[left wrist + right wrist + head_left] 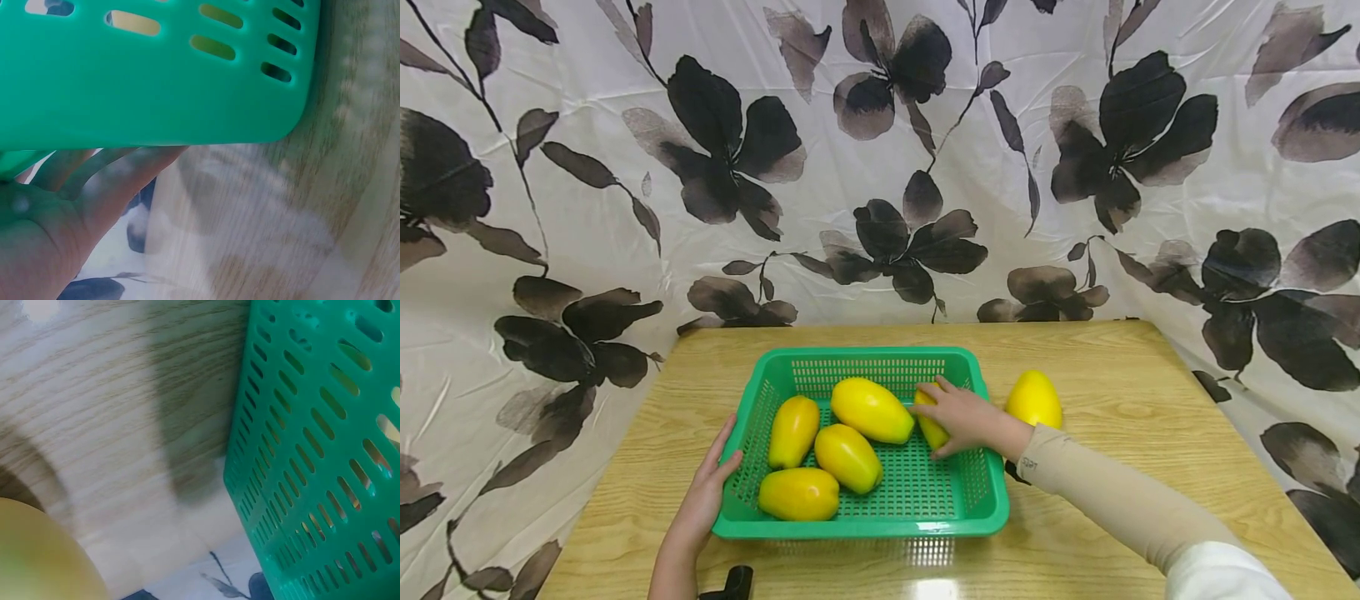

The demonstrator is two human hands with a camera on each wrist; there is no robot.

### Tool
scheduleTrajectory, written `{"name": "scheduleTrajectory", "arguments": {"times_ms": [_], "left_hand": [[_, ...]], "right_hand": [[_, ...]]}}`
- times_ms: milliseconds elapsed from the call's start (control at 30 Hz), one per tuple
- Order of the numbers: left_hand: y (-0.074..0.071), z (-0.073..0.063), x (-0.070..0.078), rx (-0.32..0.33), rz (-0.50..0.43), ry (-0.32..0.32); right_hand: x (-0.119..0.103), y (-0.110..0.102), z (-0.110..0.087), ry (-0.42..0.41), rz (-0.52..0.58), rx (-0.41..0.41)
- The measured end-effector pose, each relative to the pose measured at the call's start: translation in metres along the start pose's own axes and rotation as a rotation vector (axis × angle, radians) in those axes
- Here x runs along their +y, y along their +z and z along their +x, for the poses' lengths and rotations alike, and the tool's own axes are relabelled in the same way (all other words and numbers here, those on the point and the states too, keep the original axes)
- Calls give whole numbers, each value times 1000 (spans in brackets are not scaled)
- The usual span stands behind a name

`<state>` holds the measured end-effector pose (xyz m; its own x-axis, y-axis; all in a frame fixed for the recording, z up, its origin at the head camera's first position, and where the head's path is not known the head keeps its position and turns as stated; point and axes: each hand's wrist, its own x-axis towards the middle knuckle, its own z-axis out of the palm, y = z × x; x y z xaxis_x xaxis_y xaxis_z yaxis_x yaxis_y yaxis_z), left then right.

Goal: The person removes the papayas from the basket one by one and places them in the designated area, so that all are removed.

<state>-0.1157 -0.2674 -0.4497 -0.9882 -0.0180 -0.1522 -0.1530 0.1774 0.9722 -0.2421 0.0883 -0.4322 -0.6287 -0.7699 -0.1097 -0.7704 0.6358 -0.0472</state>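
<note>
Inside the right end of a green plastic basket (865, 527), my right hand (966, 417) spans a yellow mango (931, 421), fingers over its far end and thumb near its lower end. The palm partly hides this fruit. At the basket's left side, my left hand (700, 492) grips the rim, thumb over the top and fingers along the outer side. The left wrist view shows that hand (69, 212) close against the basket wall (125, 87). Several more mangoes (872, 410) lie in the basket's left and middle part.
Another mango (1034, 398) sits on the wooden table (1097, 358) right of the basket, beside my right forearm. The right wrist view shows a yellow fruit (44, 556) beside the perforated basket wall (312, 444). Floral cloth (887, 150) hangs behind the table.
</note>
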Motion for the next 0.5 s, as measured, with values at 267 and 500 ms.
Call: {"name": "scheduleTrajectory", "arguments": {"times_ms": [267, 500], "left_hand": [[0, 0, 0, -3, -2, -3], [0, 1, 0, -4, -2, -1]], "right_hand": [[-1, 4, 3, 28, -77, -52], [-2, 2, 2, -5, -52, -45]]}}
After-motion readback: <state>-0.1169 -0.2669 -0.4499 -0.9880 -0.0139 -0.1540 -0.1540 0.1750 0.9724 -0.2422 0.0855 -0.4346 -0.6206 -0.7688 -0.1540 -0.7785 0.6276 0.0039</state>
